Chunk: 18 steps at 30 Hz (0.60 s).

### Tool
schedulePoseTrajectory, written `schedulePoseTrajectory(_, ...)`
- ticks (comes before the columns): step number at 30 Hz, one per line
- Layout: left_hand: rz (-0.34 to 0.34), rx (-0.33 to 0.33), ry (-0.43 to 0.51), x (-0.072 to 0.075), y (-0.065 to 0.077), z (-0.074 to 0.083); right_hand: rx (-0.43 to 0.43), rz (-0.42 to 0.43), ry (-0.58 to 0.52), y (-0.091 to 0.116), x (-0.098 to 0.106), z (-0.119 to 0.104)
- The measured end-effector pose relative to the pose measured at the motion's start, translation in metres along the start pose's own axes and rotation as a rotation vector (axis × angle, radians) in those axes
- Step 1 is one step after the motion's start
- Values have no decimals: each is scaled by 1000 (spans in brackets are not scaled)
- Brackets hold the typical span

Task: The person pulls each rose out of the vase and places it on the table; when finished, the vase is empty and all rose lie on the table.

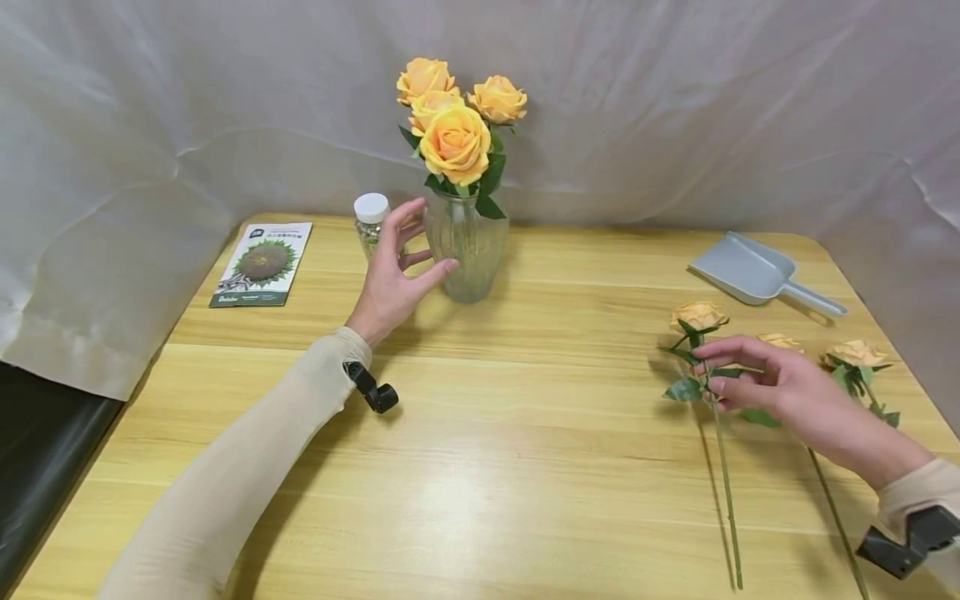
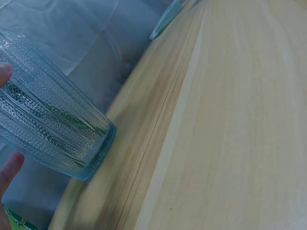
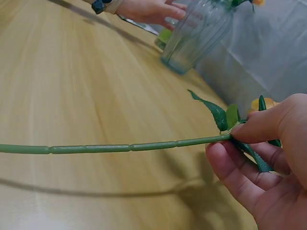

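My right hand (image 1: pixel 780 383) pinches the green stem of a yellow-orange rose (image 1: pixel 699 317) just below its leaves. The long stem (image 3: pixel 110 147) hangs down over the table, its shadow beside it. My left hand (image 1: pixel 397 275) curves round the left side of a ribbed clear glass vase (image 1: pixel 468 250), thumb across the front and fingertips close under the rim. Several yellow roses (image 1: pixel 454 143) stand in the vase, and their green stems show through the glass in the left wrist view. Two more roses lie at the right, one bloom (image 1: pixel 857 354) beyond my right hand and another partly hidden behind it.
A white-capped jar (image 1: pixel 371 208) stands just left of the vase, partly behind my left hand. Farther left lies a seed packet (image 1: pixel 258 262) with a sunflower picture. A grey-blue dustpan (image 1: pixel 750 268) rests at the back right, and a pale curtain (image 1: pixel 637 108) hangs behind the wooden table.
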<state>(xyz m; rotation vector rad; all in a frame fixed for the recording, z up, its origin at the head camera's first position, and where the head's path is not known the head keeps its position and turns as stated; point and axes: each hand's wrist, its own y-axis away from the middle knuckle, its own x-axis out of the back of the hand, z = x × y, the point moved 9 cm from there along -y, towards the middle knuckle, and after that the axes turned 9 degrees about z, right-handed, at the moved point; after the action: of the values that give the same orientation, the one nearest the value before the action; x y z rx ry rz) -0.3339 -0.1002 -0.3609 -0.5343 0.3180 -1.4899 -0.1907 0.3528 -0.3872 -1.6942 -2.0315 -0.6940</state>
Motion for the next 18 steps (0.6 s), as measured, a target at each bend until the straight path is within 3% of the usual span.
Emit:
schedulePoseTrajectory(8, 1, 6, -3, 0, 1, 0, -16, -52, -91, 5, -20, 17)
schedulePoseTrajectory(18, -1, 9, -5, 1, 1, 0, -24, -51, -67, 7, -25, 25)
